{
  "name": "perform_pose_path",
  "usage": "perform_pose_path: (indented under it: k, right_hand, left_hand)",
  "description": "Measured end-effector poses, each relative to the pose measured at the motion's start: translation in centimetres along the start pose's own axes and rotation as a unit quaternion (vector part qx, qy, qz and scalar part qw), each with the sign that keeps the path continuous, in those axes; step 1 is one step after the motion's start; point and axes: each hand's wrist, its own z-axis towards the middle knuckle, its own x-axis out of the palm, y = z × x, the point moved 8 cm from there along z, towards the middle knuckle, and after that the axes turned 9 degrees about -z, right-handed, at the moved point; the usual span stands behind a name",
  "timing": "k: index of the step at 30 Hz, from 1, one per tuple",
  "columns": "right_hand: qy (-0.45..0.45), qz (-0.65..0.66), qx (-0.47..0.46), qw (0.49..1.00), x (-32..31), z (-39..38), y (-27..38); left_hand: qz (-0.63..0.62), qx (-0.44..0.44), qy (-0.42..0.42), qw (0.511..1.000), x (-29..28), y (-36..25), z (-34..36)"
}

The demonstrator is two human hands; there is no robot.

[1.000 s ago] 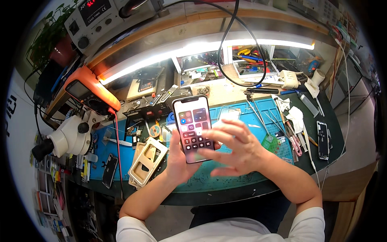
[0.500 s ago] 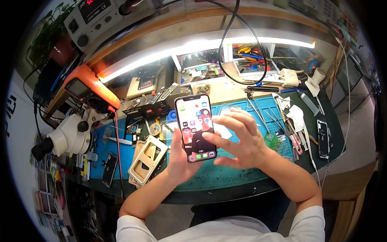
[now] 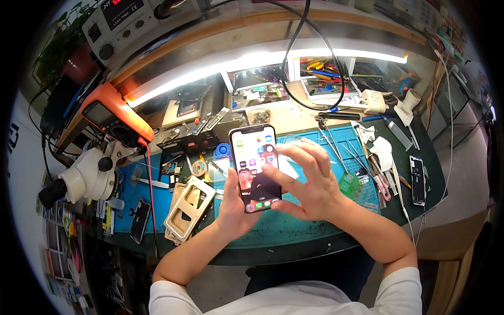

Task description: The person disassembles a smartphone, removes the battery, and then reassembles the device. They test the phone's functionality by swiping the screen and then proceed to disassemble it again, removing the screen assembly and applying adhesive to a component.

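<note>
A lit smartphone with app icons on its screen is held upright, a little above the bench. My left hand grips it by its left edge and lower back, with the thumb along the side. My right hand is at the phone's right side, fingers spread, holding nothing. Its index finger reaches over the middle of the screen; whether the tip touches the glass I cannot tell. Behind and below the phone lies a blue-green work mat, partly hidden by my hands.
Beige phone-shaped trays are stacked left of my left hand. An orange multimeter and a white microscope stand at the left. Tweezers, a green circuit board and a syringe lie right. A black cable loop hangs above.
My right hand has shifted slightly left, its index fingertip now farther over the screen and its thumb nearer the phone's lower edge. My left hand keeps its hold on the phone.
</note>
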Motion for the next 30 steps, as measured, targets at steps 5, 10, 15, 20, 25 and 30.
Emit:
perform_pose_path:
  k: [5, 10, 15, 20, 25, 30]
  right_hand:
    - [0.012, -0.004, -0.011, 1.000, 0.3, -0.2, 0.6]
    - [0.010, -0.015, -0.013, 1.000, 0.3, -0.1, 0.6]
    - [0.012, -0.014, -0.013, 1.000, 0.4, -0.2, 0.6]
    - [0.010, -0.015, -0.015, 1.000, 0.1, -0.1, 0.6]
    - [0.007, -0.011, -0.013, 1.000, 0.2, -0.2, 0.6]
    - [0.007, -0.008, -0.013, 1.000, 0.2, -0.2, 0.6]
  left_hand:
    - [0.062, -0.015, 0.016, 0.998, 0.8, 0.2, 0.0]
    - [0.050, -0.014, 0.014, 0.999, 0.6, 0.2, -0.2]
    - [0.037, -0.014, 0.007, 0.999, 0.7, 0.2, -0.2]
    - [0.075, -0.016, -0.016, 0.997, 0.0, 0.2, -0.2]
    - [0.072, -0.021, -0.018, 0.997, -0.1, 0.3, -0.2]
    - [0.017, -0.016, 0.015, 1.000, 0.6, 0.2, -0.3]
